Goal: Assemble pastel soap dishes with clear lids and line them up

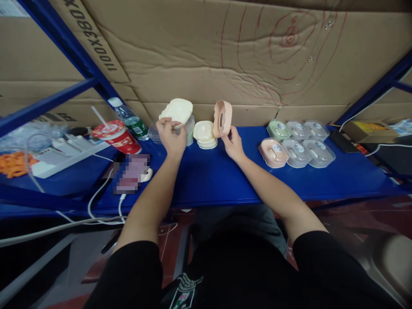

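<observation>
Evidently I was in the middle of handling two separate pieces, one to each hand. The fingers of my left hand (174,136) were drawn narrow on the near edge of a shallow cream piece (180,110), which tilted up toward me. The fingers of my right hand (233,145) pinched the lower end of a peach band (222,119), standing on end with its hollow showing. Both pieces were up over the back of the blue desk (219,180), apart from each other. I judged the step to be one of holding and sorting out these parts; the next move, to my mind, called for a light grip and a turn of the wrist to suit how each piece faced.

Between my hands a small stack of cream pieces (206,140) sat on the desk. Clear containers (154,132) stood partly hidden behind my left hand. Farther right were six lidded boxes in two rows, the peach box (273,154) at the near left corner and the green box (278,130) behind it. To my left stood a red cup (119,137) with a straw and, beside it, a water bottle (134,123).
</observation>
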Demonstrator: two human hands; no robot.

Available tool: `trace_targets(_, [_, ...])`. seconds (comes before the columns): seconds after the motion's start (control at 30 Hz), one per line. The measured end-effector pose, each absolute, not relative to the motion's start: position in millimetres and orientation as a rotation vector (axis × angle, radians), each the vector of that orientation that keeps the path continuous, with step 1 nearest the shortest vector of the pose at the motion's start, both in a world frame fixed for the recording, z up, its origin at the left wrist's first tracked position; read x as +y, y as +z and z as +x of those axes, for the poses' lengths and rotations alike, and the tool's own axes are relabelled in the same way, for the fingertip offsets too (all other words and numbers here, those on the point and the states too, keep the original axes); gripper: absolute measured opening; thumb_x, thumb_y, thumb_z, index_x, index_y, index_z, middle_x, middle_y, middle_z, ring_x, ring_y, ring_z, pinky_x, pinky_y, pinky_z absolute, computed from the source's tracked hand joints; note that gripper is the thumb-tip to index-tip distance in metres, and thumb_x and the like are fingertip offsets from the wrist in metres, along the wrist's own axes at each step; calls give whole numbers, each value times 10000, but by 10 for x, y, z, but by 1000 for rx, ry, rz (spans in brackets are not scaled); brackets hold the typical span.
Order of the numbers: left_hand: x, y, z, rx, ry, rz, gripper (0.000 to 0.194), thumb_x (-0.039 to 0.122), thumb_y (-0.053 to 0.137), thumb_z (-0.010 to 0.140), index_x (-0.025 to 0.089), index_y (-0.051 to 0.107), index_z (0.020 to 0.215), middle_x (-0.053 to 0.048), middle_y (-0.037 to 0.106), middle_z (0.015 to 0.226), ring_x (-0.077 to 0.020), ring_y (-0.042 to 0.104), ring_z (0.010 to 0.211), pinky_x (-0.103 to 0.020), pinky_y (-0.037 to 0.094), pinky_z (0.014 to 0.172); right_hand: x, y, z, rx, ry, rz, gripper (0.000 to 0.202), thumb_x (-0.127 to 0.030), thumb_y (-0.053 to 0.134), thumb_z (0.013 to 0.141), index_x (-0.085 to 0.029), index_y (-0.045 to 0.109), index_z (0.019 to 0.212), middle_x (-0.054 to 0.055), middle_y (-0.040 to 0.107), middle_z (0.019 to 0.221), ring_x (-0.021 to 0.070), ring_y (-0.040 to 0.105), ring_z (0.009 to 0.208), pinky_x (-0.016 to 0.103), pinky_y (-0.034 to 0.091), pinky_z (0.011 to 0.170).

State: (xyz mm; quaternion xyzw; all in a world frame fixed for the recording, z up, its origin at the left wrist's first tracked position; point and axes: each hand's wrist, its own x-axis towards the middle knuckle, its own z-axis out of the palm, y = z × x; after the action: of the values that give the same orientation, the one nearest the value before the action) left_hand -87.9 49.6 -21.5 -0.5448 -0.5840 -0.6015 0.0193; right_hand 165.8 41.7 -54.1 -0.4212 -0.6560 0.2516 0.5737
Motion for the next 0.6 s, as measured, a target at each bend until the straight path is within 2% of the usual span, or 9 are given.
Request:
trace_targets(0.1, [383, -188, -785, -1761, -1830, -1798, 100, 241, 719, 920, 204, 676, 1002, -132, 587, 1333, -282, 663, 1132, -469, 576, 1000, 416, -532, 1665, -1523, 563, -998, 655, -835, 564, 955, -253, 607, 1251, 128, 785, 1158, 304, 744, 1029, 535, 631, 967])
trace_targets(0.17, [306, -204, -678, -1702, -1753, -1920, 108, 287, 713, 953, 217, 680, 1029, -112, 625, 1261, -268, 669, 1089, -449, 575, 973, 415, -527, 1671, -1503, 550, -1006, 670, -850, 558, 947, -251, 602, 1243, 134, 782, 1159, 305, 743, 1019, 535, 630, 963])
trace_targets(0.37, [226, -359, -310, -1550, -1601, -2193, 99, 331, 689, 990, 236, 703, 1008, -92, 717, 1101, -271, 693, 1050, -420, 563, 970, 423, -528, 1676, -1458, 546, -1013, 724, -890, 544, 923, -253, 587, 1263, 146, 763, 1190, 315, 726, 1059, 538, 610, 983])
trace_targets(0.6, [470, -498, -225, -1709, -1545, -2219, 153, 276, 667, 983, 211, 751, 1093, -118, 773, 1185, -308, 717, 1143, -480, 552, 1082, 381, -496, 1661, -1451, 538, -1046, 678, -851, 574, 940, -247, 597, 1246, 129, 766, 1210, 285, 726, 1079, 492, 607, 1001])
